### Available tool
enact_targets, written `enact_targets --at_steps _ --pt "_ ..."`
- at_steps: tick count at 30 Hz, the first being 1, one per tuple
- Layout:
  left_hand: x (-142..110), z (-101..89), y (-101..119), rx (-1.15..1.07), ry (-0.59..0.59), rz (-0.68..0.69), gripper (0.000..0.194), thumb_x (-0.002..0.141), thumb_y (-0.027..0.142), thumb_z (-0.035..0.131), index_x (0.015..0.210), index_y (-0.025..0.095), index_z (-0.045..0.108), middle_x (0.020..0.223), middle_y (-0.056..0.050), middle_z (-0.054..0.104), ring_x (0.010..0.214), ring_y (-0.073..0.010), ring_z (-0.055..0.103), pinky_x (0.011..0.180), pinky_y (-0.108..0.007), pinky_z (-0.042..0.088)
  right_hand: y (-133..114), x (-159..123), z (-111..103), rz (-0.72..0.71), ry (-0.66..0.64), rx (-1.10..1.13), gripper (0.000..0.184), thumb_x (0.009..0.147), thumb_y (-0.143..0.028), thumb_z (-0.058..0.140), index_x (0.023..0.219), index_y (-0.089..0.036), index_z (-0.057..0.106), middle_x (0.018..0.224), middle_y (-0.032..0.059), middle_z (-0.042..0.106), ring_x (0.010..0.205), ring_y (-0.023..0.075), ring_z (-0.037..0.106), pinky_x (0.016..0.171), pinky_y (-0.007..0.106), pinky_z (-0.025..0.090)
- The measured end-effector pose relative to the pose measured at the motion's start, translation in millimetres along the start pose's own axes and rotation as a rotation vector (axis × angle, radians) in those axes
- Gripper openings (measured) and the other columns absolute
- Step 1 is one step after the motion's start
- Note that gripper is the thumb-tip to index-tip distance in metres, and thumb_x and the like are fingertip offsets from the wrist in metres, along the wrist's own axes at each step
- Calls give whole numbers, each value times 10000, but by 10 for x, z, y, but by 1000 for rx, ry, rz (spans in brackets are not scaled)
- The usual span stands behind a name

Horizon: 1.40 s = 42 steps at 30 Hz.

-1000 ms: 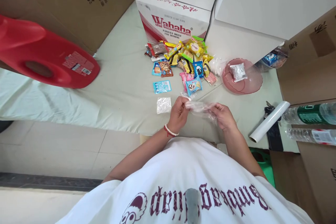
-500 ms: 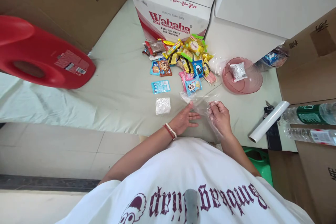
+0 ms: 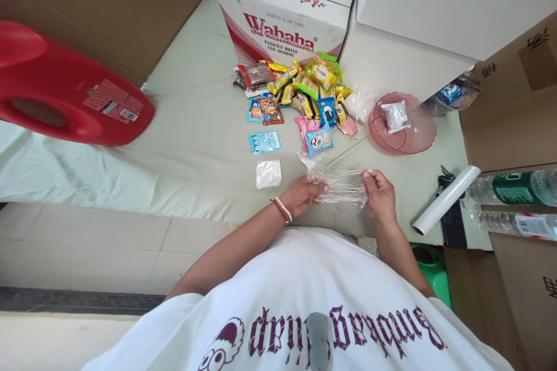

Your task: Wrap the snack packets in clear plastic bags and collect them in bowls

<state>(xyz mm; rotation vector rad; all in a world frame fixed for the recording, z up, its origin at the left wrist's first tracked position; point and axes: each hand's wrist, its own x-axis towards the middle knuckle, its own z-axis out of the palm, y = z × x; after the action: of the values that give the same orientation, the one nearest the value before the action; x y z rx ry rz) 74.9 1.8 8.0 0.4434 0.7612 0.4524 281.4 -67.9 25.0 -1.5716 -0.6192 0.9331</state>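
Observation:
A clear plastic bag [image 3: 346,186] is stretched crinkled between my two hands, close to the table's front edge. My left hand [image 3: 303,194] is closed around one end of it, and my right hand [image 3: 380,191] pinches the other end between thumb and fingers. Just beyond the bag lies a blue snack packet [image 3: 319,139], with a pink packet [image 3: 305,126] partly under it. Left of my hands are a folded white packet [image 3: 268,174] and a flat light-blue packet [image 3: 265,142]. A brown cookie packet [image 3: 272,111] sits farther back.
A pile of wrapped snacks [image 3: 308,84] rests against the Wahaha box [image 3: 278,29]. To the right stand a pink bowl [image 3: 424,127] holding a white packet, a white roll [image 3: 446,201] and plastic bottles [image 3: 513,188]. A red jug [image 3: 78,75] lies at left.
My left hand has closed from open, spread fingers onto the plastic bag. My right hand has shifted right, and the bag is now drawn taut between both hands.

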Motion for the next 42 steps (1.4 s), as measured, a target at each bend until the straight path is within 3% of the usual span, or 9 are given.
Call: enact_targets --at_steps 9,12,15,18,24,28,32,38,42 --pt "-273 -345 197 -17 140 205 440 657 378 908 848 201 553 635 107 343 467 -21 233 402 -143 187 38 209 -278 -10 16 18 406 689 -528 844 850 -213 644 677 -61 561 515 81 379 447 217 272" --pt "-300 -412 82 158 265 366 390 762 475 817 878 219 547 681 84 376 524 -61 316 449 -171 289 182 215 -299 42 -68 -54 410 710 -545 831 877 -207 670 639 -64 555 509 84 393 455 214 298" --pt "-294 -387 -47 462 428 616 318 872 512 708 915 217 599 872 5 549 808 -130 537 710 -237 477 287 130 -244 50 -103 -106 381 770 -553 788 859 -199 678 702 -37 612 606 101 502 564 221 428" --pt "-322 -265 -86 531 401 762 278 962 513 596 995 238 586 1037 -39 620 1047 -180 601 931 -311 485 214 -29 -169 58 -71 28 361 781 -539 792 864 -217 653 912 4 690 780 131 617 680 251 523" --pt "-537 -86 23 447 316 857 210 1034 483 471 1027 277 434 738 82 510 472 -79 516 598 -268 510 -40 -225 -131 104 -84 120 326 823 -535 765 931 -256 635 757 -42 636 447 72 442 372 195 345" --pt "-554 -272 32 639 488 708 259 1019 514 470 1010 257 443 856 35 592 492 -91 580 517 -259 458 178 -164 -148 -102 2 -211 298 865 -515 713 1013 -256 724 619 -51 576 449 108 454 421 238 398" --pt "-446 -527 -13 771 493 493 254 1017 457 476 891 248 410 797 46 594 386 -83 498 455 -267 397 387 -147 -167 -200 45 -454 295 845 -452 720 1058 -255 778 705 -5 669 610 166 567 571 285 487" --pt "-425 -533 126 627 405 382 285 1012 529 431 944 257 386 950 26 615 406 -76 536 438 -258 440 264 -125 -213 105 31 -225 401 810 -551 726 1021 -210 725 577 -58 545 417 91 364 400 234 295" --pt "-422 -433 299 631 378 237 522 892 543 651 1256 260 407 1171 -61 578 542 -105 641 450 -256 460 132 -2 -253 238 11 -156 507 695 -583 815 980 -186 680 595 -60 548 422 73 388 384 208 292"
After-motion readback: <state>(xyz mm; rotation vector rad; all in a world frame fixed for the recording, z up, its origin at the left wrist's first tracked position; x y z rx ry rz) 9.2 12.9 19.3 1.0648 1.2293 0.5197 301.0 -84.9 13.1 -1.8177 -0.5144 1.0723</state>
